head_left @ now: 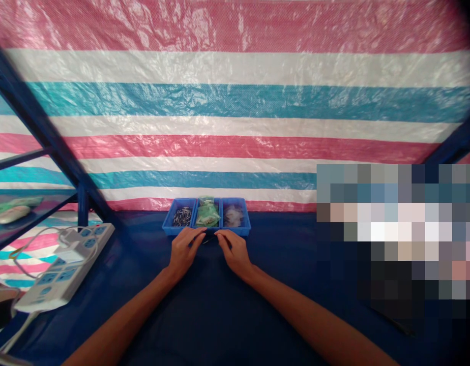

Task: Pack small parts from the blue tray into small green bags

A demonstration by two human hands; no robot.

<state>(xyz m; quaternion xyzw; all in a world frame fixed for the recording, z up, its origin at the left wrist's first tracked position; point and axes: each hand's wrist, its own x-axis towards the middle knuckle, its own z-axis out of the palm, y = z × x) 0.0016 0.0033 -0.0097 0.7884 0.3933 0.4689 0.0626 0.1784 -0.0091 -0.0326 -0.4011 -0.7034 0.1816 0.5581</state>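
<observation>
Your forearms (124,320) reach toward a blue compartment tray (170,229); your left hand (183,252) and right hand (235,251) curl around a small dark piece (209,239) at its front rim, grip unclear.

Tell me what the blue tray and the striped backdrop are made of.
The blue tray looks like moulded plastic with a smooth sheen and thin walls. The striped backdrop looks like woven plastic tarpaulin, glossy with visible weave and creases.

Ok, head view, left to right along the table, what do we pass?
White power strip, then in the blue tray: metal pins, green bag, clear bag.
</observation>
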